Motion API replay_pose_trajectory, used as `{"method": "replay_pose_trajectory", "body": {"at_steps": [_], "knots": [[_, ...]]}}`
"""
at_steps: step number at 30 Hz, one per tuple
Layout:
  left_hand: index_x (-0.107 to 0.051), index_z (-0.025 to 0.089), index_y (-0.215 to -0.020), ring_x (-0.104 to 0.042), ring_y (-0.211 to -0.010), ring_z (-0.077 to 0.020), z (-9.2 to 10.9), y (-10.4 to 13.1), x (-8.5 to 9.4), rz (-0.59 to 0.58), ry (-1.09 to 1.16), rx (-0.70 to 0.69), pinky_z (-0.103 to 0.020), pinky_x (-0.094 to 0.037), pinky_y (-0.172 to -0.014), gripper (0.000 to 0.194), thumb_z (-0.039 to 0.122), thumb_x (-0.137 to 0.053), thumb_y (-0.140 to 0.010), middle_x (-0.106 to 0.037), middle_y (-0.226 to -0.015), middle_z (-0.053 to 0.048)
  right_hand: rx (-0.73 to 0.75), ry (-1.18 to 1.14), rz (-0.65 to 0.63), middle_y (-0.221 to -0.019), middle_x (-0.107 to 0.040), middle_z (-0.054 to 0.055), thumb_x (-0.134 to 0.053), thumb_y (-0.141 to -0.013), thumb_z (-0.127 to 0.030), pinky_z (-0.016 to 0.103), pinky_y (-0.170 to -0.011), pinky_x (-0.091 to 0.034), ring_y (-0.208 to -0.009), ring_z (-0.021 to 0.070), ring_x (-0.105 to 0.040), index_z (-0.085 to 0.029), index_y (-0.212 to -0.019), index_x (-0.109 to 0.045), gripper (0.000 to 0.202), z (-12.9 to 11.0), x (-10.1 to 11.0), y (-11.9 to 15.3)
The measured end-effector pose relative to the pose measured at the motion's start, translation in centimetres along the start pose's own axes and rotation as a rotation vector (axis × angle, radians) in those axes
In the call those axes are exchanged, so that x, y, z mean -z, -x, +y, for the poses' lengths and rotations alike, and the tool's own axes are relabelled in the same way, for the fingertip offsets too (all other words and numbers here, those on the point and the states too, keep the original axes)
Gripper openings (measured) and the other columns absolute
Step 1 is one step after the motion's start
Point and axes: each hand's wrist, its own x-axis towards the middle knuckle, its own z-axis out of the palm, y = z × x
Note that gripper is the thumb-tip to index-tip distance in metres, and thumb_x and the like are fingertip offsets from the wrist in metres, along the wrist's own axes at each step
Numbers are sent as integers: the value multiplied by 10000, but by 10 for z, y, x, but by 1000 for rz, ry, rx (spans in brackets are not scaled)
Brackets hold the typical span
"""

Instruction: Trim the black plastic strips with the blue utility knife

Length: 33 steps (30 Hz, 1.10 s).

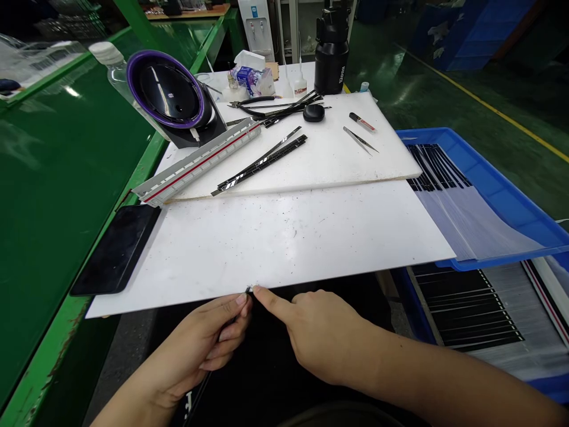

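At the front edge of the white board [293, 237], my left hand [217, 338] pinches a thin black strip [205, 382], which trails down below the hand. The strip's tip shows just past the thumb and index finger. My right hand [315, 329] points with its index finger, the fingertip touching or very near that tip; its other fingers are curled. Whether anything lies under the right fingertip is too small to tell. Small dark specks are scattered on the board. Farther back, a bundle of black strips [267, 163] rests on a white foam sheet [347, 154].
A phone [118, 249] lies at the board's left edge, near a scale ruler [200, 160] and a round purple-rimmed device [164, 89]. Pliers [253, 107], tweezers [359, 141] and a black bottle [331, 56] are behind. A blue tray [511, 184] of strips stands right.
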Motion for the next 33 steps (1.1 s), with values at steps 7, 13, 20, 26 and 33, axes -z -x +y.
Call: {"method": "replay_pose_trajectory", "body": {"at_steps": [7, 13, 20, 26, 33], "knots": [[-566, 177, -710, -164, -412, -12, 1, 3, -1, 2, -6, -16, -124, -105, -347, 463, 570, -808, -684, -377, -526, 94, -23, -47, -13, -774, -685, 38, -404, -914, -139, 302, -514, -335, -610, 222, -621, -281, -1592, -220, 717, 0, -1, 2], [-567, 176, -700, -166, -407, -10, 2, 4, -3, 4, -5, -19, -117, -107, -343, 470, 569, -822, -665, -374, -516, 97, -35, -38, -22, -777, -683, 40, -448, -884, -119, 292, -517, -344, -620, 218, -638, -270, -1598, -200, 771, -2, 0, 5], [-567, 174, -705, -167, -415, -13, -1, 2, 0, -8, 10, -31, -119, -105, -347, 443, 547, -805, -703, -382, -528, 90, -71, 34, -35, -753, -688, 55, -527, -785, -125, 274, -458, -317, -559, 218, -622, -239, -1601, -196, 887, -11, -3, 2], [-599, 173, -737, -159, -424, -24, -5, 5, -2, -18, 84, -39, -123, -106, -356, 338, 481, -727, -794, -372, -537, 82, -103, 9, 2, -832, -710, 75, -476, -848, -117, 291, -505, -364, -636, 242, -665, -273, -1596, -220, 807, -9, -1, 7], [-694, 186, -897, -358, -471, -66, -9, 17, -16, 218, -86, -176, -159, -276, -386, 332, 491, -748, -777, -512, -638, 40, -93, -182, 89, -913, -730, 56, -410, -976, -165, 315, -671, -442, -765, 229, -695, -324, -1596, -212, 670, -1, 1, 15]]}}
